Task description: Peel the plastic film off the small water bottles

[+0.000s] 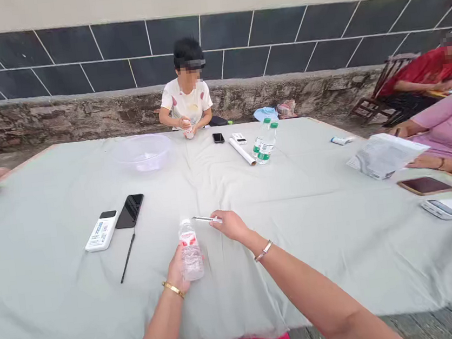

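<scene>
My left hand (pixel 178 270) is wrapped round a clear plastic bottle (pixel 192 257) with a white cap and a red-and-white label. The bottle leans slightly over the cloth near the table's front. Pinched in my right hand (pixel 230 225) is a slim white utility knife (pixel 209 220), its tip pointing left. That tip lies close to the bottle's neck; whether it touches, I cannot tell. Left of the bottle lie a black phone (pixel 130 211) with a dark strap (pixel 128 258) and a white power bank (pixel 101 231).
A grey cloth (pixel 300 248) covers the table. Farther back stand a clear basin (pixel 142 152), two green-capped bottles (pixel 266 146) and a white roll (pixel 242 152). A person (pixel 186 100) sits opposite holding a bottle. At right, another person holds a plastic packet (pixel 385 155) near a phone (pixel 426 185).
</scene>
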Demonstrator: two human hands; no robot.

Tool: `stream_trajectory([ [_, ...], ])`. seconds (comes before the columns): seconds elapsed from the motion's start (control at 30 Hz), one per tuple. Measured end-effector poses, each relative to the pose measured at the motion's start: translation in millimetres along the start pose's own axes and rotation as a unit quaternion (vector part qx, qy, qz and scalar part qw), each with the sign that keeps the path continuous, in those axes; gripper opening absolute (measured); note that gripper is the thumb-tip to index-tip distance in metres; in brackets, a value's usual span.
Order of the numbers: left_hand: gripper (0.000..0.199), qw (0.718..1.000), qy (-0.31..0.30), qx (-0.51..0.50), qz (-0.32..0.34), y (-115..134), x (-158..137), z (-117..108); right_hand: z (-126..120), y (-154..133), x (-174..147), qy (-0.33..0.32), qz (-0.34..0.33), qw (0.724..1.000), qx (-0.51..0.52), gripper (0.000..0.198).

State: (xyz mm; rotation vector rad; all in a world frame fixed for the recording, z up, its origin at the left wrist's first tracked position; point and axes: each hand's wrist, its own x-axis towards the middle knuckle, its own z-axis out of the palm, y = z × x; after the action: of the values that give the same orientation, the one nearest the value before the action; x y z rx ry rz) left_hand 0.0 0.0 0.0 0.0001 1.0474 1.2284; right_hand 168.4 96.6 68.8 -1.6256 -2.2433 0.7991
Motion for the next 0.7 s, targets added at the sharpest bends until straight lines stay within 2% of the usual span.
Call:
stream_trajectory([
  [0.07,0.026,1.000,-0.014,-0.010,-0.005,2,0,0,-3,7,-25,-0.011,-0.030,0.998,0.045,0.024],
  [0.13,0.028,0.999,-0.026,-0.025,-0.013,5,-1,1,-10,14,-50,-0.065,-0.059,0.992,0.089,0.023],
  [0.23,0.029,0.997,-0.041,-0.058,-0.030,8,-3,1,-25,25,-81,-0.244,-0.105,0.951,0.156,0.023],
  [0.27,0.030,0.997,-0.044,-0.057,-0.036,9,-4,0,-29,30,-86,-0.291,-0.111,0.935,0.171,0.025],
  [0.3,0.030,0.997,-0.048,-0.050,-0.040,9,-4,0,-31,35,-88,-0.308,-0.108,0.928,0.181,0.026],
  [0.33,0.032,0.997,-0.052,-0.042,-0.041,9,-5,-1,-30,41,-87,-0.286,-0.093,0.935,0.187,0.027],
  [0.37,0.033,0.997,-0.056,-0.034,-0.041,8,-6,-2,-28,48,-82,-0.228,-0.064,0.954,0.184,0.027],
  [0.43,0.035,0.997,-0.067,-0.027,-0.036,7,-8,-3,-19,67,-65,-0.048,0.031,0.988,0.144,0.027],
  [0.5,0.035,0.997,-0.069,-0.019,-0.025,6,-10,-3,-7,87,-46,0.094,0.123,0.986,0.064,0.026],
  [0.57,0.031,0.998,-0.066,-0.004,0.003,5,-12,-2,3,102,-34,0.138,0.158,0.977,-0.025,0.027],
  [0.63,0.029,0.997,-0.068,0.004,0.045,3,-14,2,11,105,-31,0.147,0.146,0.974,-0.096,0.030],
  [0.7,0.035,0.994,-0.072,0.010,0.077,0,-15,7,19,92,-38,0.169,0.112,0.973,-0.109,0.032],
])
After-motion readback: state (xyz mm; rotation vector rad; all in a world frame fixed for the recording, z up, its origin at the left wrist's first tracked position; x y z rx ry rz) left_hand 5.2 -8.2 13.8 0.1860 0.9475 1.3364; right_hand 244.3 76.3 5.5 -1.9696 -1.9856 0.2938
